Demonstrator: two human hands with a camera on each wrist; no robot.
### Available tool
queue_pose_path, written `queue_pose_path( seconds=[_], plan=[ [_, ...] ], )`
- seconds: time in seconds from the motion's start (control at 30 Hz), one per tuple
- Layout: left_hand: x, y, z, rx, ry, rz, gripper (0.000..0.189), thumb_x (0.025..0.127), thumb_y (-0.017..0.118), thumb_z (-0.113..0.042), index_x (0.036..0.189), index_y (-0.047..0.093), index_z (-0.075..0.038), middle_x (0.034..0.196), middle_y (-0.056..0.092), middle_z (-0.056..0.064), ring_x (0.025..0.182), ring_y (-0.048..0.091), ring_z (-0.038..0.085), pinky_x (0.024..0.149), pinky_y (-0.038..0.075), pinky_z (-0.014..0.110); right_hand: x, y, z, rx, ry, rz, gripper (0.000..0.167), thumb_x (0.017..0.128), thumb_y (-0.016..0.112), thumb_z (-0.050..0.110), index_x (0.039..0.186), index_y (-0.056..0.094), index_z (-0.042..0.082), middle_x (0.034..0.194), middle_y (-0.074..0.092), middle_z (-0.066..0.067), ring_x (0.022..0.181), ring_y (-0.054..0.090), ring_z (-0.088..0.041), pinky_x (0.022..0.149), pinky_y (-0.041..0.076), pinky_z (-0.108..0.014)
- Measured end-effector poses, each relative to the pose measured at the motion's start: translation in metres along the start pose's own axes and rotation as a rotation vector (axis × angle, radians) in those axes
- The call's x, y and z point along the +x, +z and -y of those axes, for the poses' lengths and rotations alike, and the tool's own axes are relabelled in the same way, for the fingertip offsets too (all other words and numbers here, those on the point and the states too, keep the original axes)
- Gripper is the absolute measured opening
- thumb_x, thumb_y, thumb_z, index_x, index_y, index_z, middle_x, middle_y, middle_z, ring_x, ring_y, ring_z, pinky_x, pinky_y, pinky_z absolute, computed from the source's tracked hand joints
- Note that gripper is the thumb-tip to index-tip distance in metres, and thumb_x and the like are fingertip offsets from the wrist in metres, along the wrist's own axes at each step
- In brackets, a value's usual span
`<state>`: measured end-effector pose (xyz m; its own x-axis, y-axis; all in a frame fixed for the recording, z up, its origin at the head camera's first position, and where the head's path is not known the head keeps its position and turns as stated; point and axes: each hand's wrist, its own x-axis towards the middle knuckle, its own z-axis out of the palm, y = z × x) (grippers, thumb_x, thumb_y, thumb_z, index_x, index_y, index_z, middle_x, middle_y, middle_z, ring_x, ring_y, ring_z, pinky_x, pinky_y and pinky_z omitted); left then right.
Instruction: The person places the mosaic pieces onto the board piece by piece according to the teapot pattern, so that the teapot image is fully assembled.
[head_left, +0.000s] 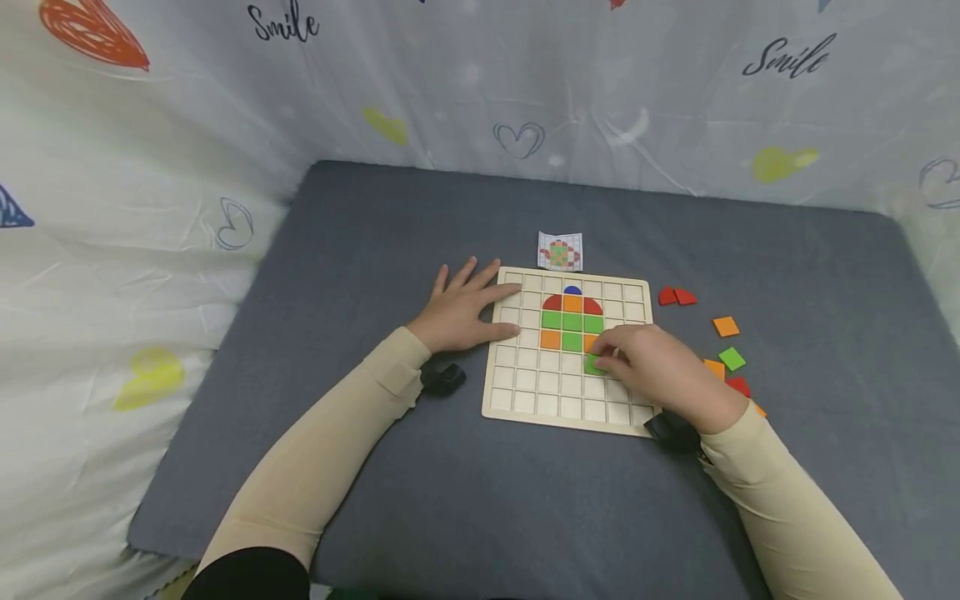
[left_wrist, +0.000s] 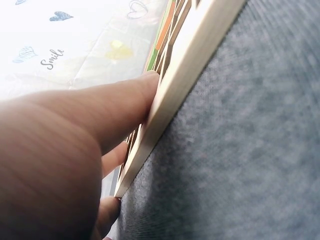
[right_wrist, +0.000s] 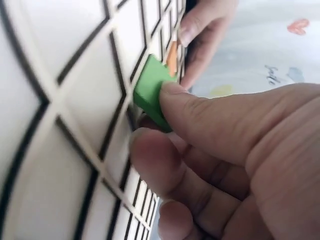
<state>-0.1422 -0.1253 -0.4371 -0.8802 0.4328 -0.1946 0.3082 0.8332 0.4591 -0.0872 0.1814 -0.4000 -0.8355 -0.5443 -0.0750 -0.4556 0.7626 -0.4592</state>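
A wooden grid board point(head_left: 547, 382) lies on the grey cloth. My left hand point(head_left: 457, 313) rests at its left edge with fingers spread, thumb and forefinger over the border squares. Between the thumb and fingers of my right hand point(head_left: 654, 367) is a green square tile point(right_wrist: 150, 86), pinched and tilted close over the grid in the right wrist view. On the board are a blue half-round piece point(head_left: 573, 290), red curved pieces point(head_left: 552, 302), green squares point(head_left: 572, 322) and orange squares point(head_left: 551, 339). My right fingers partly cover one orange square.
A small pattern card point(head_left: 560, 252) lies just beyond the board's far edge. To the right lie two red curved pieces point(head_left: 678, 296), an orange tile point(head_left: 725, 326), a green tile point(head_left: 732, 359) and a red piece point(head_left: 738, 386). A printed curtain point(head_left: 465, 100) hangs behind the table.
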Motion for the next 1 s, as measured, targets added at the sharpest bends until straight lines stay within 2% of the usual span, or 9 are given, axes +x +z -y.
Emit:
queue_pose_path(
  seconds=[0.3, 1.0],
  plan=[
    [0.0012, 0.0004, -0.0002, -0.007, 0.007, -0.003, 0.077, 0.096, 0.062, -0.069, 0.163, 0.04, -0.039, 0.177, 0.009, -0.002, 0.164, -0.008, 0.028, 0.126, -0.017, 0.059, -0.0022, 0.0053, -0.0042, 0.002, -0.076, -0.067, 0.01, 0.094, 0.08, 0.009, 0.103, 0.08, 0.009, 0.099, 0.074, -0.001, 0.086, 0.066, -0.017, 0.081, 0.059, -0.043],
    [-0.0003, 0.0, 0.0008, -0.012, 0.002, -0.002, 0.077, 0.096, 0.063, -0.069, 0.163, 0.041, -0.039, 0.177, 0.01, -0.001, 0.164, -0.008, 0.028, 0.126, -0.016, 0.059, -0.0019, 0.0108, -0.0076, 0.034, -0.084, -0.084, 0.009, 0.09, 0.083, 0.005, 0.099, 0.083, 0.009, 0.095, 0.074, 0.001, 0.088, 0.069, -0.016, 0.08, 0.061, -0.04]
  ],
)
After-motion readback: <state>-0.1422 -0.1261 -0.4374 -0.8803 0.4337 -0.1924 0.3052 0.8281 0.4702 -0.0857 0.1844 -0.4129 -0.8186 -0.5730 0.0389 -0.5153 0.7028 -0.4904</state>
